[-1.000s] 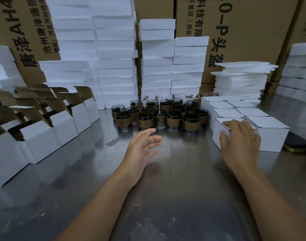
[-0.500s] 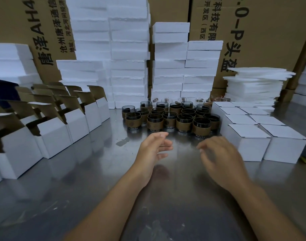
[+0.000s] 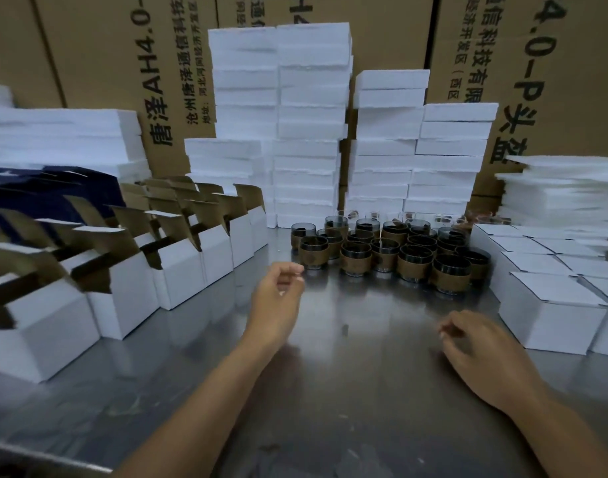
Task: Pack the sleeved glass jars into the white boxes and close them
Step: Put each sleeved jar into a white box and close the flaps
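We had both hands out over the steel counter [image 3: 347,401] and neither held anything. Our left hand [image 3: 278,300] was raised near the middle of the counter, its fingers loosely curled with the thumb close to them, just in front of the leftmost jars but not touching them. Our right hand [image 3: 482,353] sat lower and nearer to us, fingers likewise loosely bent and empty, just beside the front corner of the nearest closed box. We could not tell whether it touched the counter.

The sleeved glass jars [image 3: 392,251] stood upright in a tight cluster at the back middle of the counter, each with dark glass and a brown band round its body. None of them was in a box that we could see.

To our left the open white boxes [image 3: 123,288] stood in rows, their brown-lined lids up. To our right the closed white boxes [image 3: 551,305] sat packed side by side, lids flat.

Behind the jars rose stacks of white foam slabs [image 3: 309,132], with more at both sides, and printed cardboard cartons [image 3: 99,63] walled the back. A dark blue thing [image 3: 37,191] showed behind the open boxes; we could not make out what it was.
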Tool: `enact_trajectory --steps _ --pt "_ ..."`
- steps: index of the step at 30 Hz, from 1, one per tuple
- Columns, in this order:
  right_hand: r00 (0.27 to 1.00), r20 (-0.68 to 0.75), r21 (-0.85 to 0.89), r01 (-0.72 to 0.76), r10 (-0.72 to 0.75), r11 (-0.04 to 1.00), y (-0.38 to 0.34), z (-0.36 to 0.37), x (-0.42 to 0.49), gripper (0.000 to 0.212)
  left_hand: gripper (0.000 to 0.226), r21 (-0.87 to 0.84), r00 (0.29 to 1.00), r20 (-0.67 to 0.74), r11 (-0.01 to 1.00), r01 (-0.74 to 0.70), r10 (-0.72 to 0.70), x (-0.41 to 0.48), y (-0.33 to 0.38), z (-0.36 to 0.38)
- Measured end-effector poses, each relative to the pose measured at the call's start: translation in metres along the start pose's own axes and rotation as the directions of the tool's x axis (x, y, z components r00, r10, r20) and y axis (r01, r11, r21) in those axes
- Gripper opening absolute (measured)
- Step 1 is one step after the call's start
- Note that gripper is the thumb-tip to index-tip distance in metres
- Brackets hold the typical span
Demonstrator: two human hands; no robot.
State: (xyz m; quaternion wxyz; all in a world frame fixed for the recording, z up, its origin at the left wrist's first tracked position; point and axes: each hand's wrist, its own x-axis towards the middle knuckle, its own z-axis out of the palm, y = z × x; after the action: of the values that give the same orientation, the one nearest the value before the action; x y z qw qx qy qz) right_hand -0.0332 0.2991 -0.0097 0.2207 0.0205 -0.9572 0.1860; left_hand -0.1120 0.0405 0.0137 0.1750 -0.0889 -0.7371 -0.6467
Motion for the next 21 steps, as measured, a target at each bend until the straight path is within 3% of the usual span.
enact_trajectory --steps 4,8,14,17,21 --pt "1.0 0.013 0.014 -0.009 0.009 1.0 -0.003 -0.002 0.001 0.025 0.021 0.261 0.946 -0.248 0.955 -0.141 0.208 -0.003 0.003 -0.069" --pt "1.0 0.026 0.007 -0.015 0.014 1.0 -0.005 -0.003 0.001 0.021 0.036 0.562 0.862 -0.402 0.827 -0.034 0.309 -0.008 0.007 -0.129" --pt "0.998 0.027 -0.001 -0.055 0.055 0.998 -0.008 0.0 0.0 0.02 0.056 0.792 0.912 -0.339 0.592 0.145 0.23 -0.008 0.004 -0.173" --pt "0.999 0.007 -0.016 -0.05 0.05 0.999 -0.01 0.0 -0.002 0.02 0.051 0.845 0.942 -0.287 0.509 0.163 0.174 -0.004 0.001 -0.177" --pt "0.998 -0.024 -0.038 -0.06 0.059 0.997 -0.01 0.0 -0.003 0.018 0.035 0.867 0.935 -0.248 0.489 0.098 0.252 -0.004 -0.003 -0.175"
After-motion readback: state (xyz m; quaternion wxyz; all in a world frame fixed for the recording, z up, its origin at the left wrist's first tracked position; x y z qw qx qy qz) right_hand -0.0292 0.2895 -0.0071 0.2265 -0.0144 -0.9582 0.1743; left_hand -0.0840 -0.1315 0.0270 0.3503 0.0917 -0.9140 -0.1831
